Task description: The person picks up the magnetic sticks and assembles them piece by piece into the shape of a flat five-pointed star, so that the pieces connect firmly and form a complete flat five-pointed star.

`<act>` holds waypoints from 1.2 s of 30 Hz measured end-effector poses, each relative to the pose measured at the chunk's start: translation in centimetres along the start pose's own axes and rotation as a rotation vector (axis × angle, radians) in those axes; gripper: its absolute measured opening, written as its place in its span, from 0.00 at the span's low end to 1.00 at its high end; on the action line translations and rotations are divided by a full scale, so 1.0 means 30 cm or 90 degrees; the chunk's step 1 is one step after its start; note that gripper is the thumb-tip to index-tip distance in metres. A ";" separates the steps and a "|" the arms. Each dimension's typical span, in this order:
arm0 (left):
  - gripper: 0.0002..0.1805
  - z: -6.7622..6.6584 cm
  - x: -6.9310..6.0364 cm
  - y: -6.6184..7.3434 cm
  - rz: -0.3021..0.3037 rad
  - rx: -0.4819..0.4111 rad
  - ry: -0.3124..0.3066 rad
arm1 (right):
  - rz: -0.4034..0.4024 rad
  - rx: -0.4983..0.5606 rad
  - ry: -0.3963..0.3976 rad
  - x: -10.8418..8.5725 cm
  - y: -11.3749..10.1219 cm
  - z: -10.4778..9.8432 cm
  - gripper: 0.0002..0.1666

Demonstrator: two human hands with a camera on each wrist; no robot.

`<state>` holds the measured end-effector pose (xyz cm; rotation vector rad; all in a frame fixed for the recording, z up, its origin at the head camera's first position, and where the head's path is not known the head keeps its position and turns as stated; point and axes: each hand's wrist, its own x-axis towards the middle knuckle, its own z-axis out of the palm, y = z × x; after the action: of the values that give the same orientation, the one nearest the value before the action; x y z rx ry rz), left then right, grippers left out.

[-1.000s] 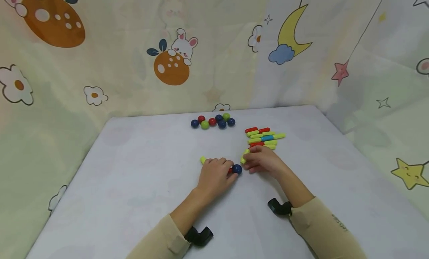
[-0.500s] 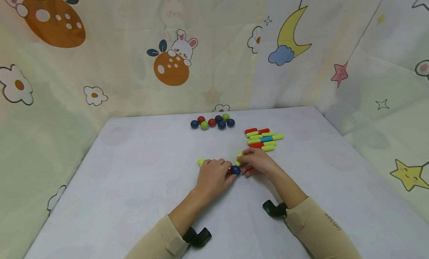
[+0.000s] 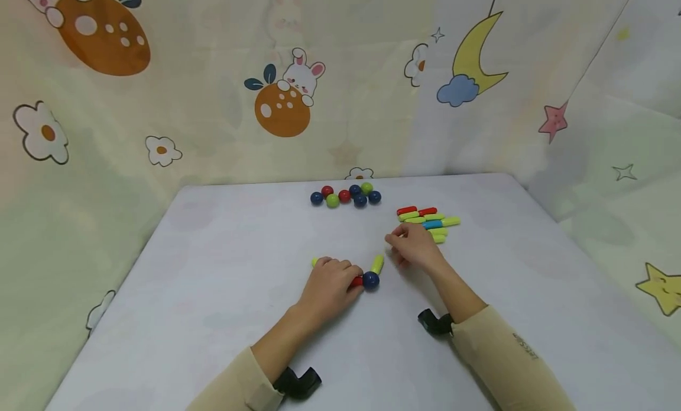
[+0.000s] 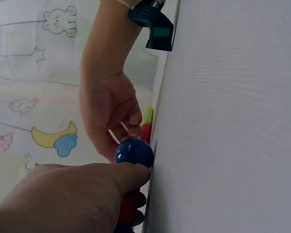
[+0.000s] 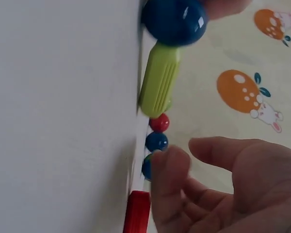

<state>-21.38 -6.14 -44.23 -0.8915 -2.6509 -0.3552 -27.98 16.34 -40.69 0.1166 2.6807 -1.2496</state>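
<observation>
My left hand (image 3: 327, 288) grips a red rod (image 3: 356, 281) low over the table. A dark blue ball (image 3: 370, 280) sits at the rod's right end, near my thumb in the left wrist view. From that ball a yellow-green rod (image 3: 377, 264) points away toward the back. Another yellow-green tip (image 3: 314, 261) peeks out left of my left hand; its joint is hidden under the fingers. My right hand (image 3: 417, 245) is beside the rod pile, fingers loosely bent. In the right wrist view its thumb and fingertips stand apart with nothing between them.
Several loose rods in yellow-green, red and blue (image 3: 433, 224) lie at the right, partly behind my right hand. Farther back is a cluster of red, blue and green balls (image 3: 344, 196). A patterned cloth (image 3: 213, 103) hangs behind the white table (image 3: 229, 239).
My right hand brought a yellow-green rod to the blue ball, let it go there, and moved back right toward the pile. My left hand kept its grip and shifted slightly nearer.
</observation>
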 end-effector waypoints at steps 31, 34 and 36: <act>0.11 -0.001 -0.024 -0.017 0.034 0.009 0.043 | -0.163 -0.316 -0.044 0.388 -0.204 0.074 0.23; 0.12 -0.011 -0.024 -0.016 0.029 0.016 0.024 | -0.163 -0.296 -0.054 0.374 -0.198 0.071 0.22; 0.13 -0.023 -0.026 -0.017 0.017 0.017 0.003 | -0.169 -0.251 -0.057 0.356 -0.198 0.068 0.22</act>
<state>-20.95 -7.18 -43.97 -0.9151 -2.6316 -0.3142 -39.04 10.91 -39.62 -0.3493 2.8666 -0.7345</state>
